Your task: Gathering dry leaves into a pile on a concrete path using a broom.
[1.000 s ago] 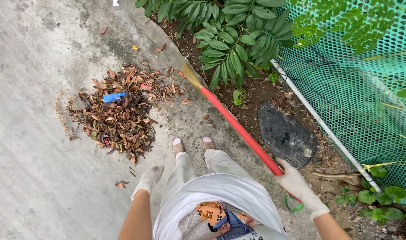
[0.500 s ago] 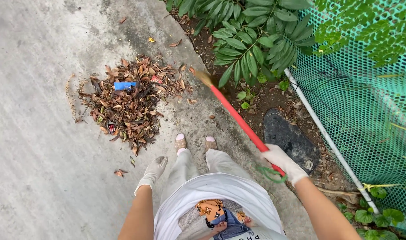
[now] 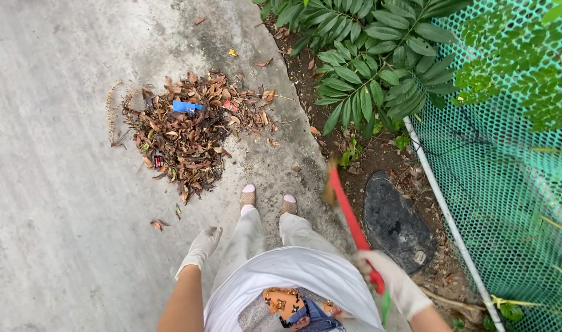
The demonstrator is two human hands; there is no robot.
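head view: right hand (image 3: 388, 280) fisted round red broom (image 3: 353, 225) at concrete edge, left hand (image 3: 201, 247) loose, empty.

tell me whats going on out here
A person in white gloves stands on a concrete path. The right hand grips a red-handled broom, its bristles near the path's edge by the soil. The left hand hangs empty. A pile of dry leaves with bits of litter lies ahead of the feet.

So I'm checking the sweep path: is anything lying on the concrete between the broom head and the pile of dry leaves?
Nothing large does. Between the broom head and the leaf pile lie bare concrete and a few stray leaves; the person's feet stand just below that line.
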